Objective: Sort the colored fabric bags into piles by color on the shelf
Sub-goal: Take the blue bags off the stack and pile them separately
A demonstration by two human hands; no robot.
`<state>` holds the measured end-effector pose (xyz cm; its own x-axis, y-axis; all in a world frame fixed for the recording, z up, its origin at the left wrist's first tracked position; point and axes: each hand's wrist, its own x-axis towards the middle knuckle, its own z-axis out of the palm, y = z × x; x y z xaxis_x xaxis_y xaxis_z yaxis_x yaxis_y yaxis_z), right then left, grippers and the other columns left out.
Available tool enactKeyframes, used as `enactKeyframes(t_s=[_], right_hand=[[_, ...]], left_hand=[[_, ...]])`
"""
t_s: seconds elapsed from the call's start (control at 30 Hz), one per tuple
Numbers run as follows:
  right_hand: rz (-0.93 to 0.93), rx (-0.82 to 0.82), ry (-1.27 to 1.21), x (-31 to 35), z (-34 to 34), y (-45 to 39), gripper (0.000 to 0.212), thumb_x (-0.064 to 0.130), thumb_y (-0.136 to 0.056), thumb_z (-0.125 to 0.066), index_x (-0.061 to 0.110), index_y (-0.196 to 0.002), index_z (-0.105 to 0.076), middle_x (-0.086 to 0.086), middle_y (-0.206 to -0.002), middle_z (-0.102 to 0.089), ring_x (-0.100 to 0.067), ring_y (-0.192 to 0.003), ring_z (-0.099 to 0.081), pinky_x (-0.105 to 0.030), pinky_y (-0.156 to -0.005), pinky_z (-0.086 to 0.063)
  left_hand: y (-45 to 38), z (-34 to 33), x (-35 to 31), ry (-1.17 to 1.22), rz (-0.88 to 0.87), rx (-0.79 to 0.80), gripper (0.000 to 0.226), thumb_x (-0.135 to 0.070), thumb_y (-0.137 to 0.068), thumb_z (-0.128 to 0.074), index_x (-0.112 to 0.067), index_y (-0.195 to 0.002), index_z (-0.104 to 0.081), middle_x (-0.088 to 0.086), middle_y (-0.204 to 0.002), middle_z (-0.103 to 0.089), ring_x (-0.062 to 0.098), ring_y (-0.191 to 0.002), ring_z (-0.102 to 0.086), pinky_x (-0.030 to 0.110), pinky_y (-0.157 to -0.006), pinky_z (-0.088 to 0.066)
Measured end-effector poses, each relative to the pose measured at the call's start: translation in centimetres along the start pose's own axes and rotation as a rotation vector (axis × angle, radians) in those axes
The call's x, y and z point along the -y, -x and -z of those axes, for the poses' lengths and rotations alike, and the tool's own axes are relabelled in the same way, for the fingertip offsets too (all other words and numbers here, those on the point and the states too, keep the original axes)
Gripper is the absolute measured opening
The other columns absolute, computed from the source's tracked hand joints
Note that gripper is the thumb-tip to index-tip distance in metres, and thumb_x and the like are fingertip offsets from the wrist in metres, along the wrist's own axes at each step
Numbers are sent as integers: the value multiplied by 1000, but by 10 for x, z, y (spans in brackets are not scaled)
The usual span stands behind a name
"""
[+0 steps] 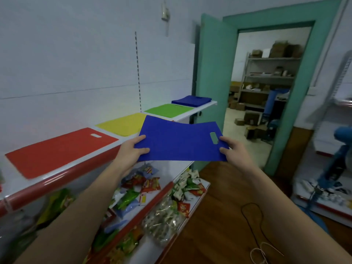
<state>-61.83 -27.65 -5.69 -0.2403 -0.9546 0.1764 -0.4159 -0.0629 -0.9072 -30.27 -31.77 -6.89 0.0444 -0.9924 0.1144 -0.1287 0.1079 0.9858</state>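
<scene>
Blue fabric fills the middle of the view: a flat blue bag held out level in the air between two hands, in front of the top shelf and not touching it. The left hand pinches the bag's left edge, thumb on top and fingers curled beneath. The right hand grips the right edge just beside the cut-out handle slot, thumb lying over the cloth and fingers tucked under. The bag sags slightly between the two grips.

To the left of the left hand, a red bag lies flat on the shelf, its handle slot at the far end. Just beyond the left hand, partly hidden by the held bag, lies a yellow bag. Farther away, past the held bag's far edge, a green bag lies flat, and beyond that, at the shelf's far end, sits a folded pile of blue bags.

Below both hands, the lower shelves hold a jumble of snack packets. To the right of the right hand stands a green door frame, opening onto a storeroom with metal racks. A thin cord lies on the wooden floor under the right forearm.
</scene>
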Motion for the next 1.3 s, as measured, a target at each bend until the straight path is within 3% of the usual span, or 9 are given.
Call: enactKeyframes(t_s=[0.1, 0.27, 0.43, 0.57, 0.83, 1.0, 1.13, 1.3], right_hand=[[-34, 16, 7, -27, 24, -17, 46, 5, -100, -48, 14, -145, -44, -7, -145, -44, -7, -92, -54, -5, -50, -45], [-89, 5, -20, -60, 53, -54, 46, 6, -101, -46, 15, -146, -42, -5, -149, -39, 1, -79, -50, -6, -49, -45], [-108, -26, 19, -84, 73, -108, 47, 8, -101, -46, 20, -146, -42, -5, -150, -39, -1, -85, -54, -11, -52, -50], [-129, -53, 9, -98, 85, -158, 48, 8, -101, -46, 23, -147, -42, -3, -150, -37, -3, -89, -55, -17, -58, -52], [-189, -75, -27, -130, 111, -264, 49, 9, -100, -48, 29, -145, -44, -2, -152, -34, -11, -99, -57, -30, -70, -60], [-178, -72, -77, -152, 136, -332, 48, 8, -100, -48, 27, -144, -44, 2, -138, -39, -16, -104, -61, -36, -77, -61], [-145, -63, -120, -182, 167, -397, 48, 7, -98, -50, 26, -143, -47, 5, -133, -44, -18, -105, -64, -42, -80, -60], [-108, -24, -144, -213, 203, -473, 47, 5, -98, -50, 23, -142, -48, 8, -127, -48, -13, -98, -66, -29, -72, -60]], left_hand=[[-15, -38, 7, -4, 7, 38, 62, 0, -90, -66, -20, -145, -47, 6, -135, -55, 24, -103, -67, 41, -85, -57], [-54, -92, 19, -9, 7, 98, 62, -1, -91, -64, -18, -147, -44, -1, -137, -49, 21, -107, -65, 45, -92, -55], [-112, -140, 35, 49, 32, 154, 62, -1, -92, -63, -18, -148, -42, 2, -137, -53, 21, -108, -65, 36, -83, -57], [-170, -173, 46, 106, 32, 183, 64, 1, -91, -64, -17, -148, -43, 2, -139, -53, 24, -111, -64, 44, -88, -56], [-280, -243, 52, 168, 50, 257, 65, 4, -89, -64, -19, -146, -44, 1, -136, -56, 20, -109, -65, 41, -89, -56], [-343, -289, 56, 127, 57, 266, 65, 2, -87, -68, -22, -143, -48, 5, -139, -55, 26, -113, -64, 46, -93, -54], [-385, -344, 54, 141, 59, 248, 64, 2, -87, -67, -21, -144, -48, 2, -142, -52, 25, -116, -62, 42, -90, -55], [-426, -405, 45, 179, 70, 171, 61, 5, -88, -65, -22, -141, -51, 2, -142, -52, 24, -116, -61, 36, -86, -55]])
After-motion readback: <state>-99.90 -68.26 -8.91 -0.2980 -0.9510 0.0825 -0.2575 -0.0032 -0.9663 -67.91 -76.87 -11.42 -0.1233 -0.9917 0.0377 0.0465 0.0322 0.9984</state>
